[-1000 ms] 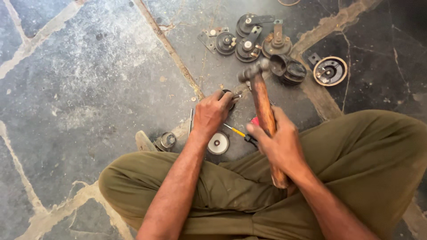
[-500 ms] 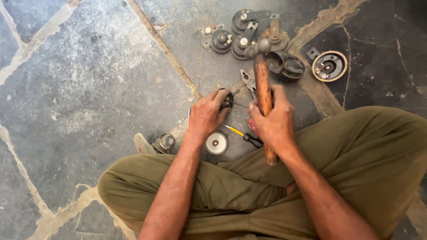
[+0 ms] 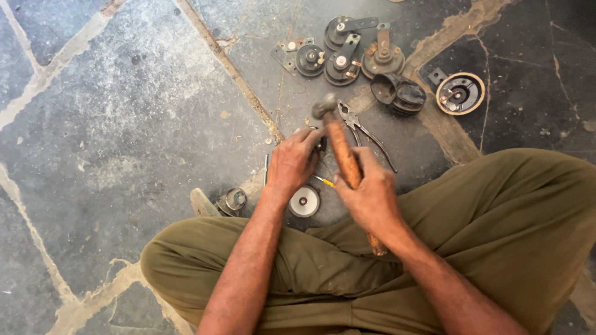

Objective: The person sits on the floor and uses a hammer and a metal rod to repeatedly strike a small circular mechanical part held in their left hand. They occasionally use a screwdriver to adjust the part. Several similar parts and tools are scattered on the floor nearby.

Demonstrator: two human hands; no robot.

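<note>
Seated cross-legged on the stone floor (image 3: 124, 124), a person's right hand (image 3: 371, 197) stays clamped on a wooden-handled hammer (image 3: 340, 146), its head now swung down toward the small metal part (image 3: 320, 144) pinched in the left hand (image 3: 293, 162), pliers (image 3: 360, 127) beside.

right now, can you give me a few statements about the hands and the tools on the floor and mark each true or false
1. The right hand grips a wooden-handled hammer. True.
2. The left hand is lifted clear of the floor and holds nothing. False: it is pressed down on a small part on the stone floor, below the hammer head.
3. A pair of pliers lies on the floor just right of the hammer. True.
4. The round silver disc is stacked on the dark round parts at the top. False: it lies alone near the person's legs, below the left hand.
</note>
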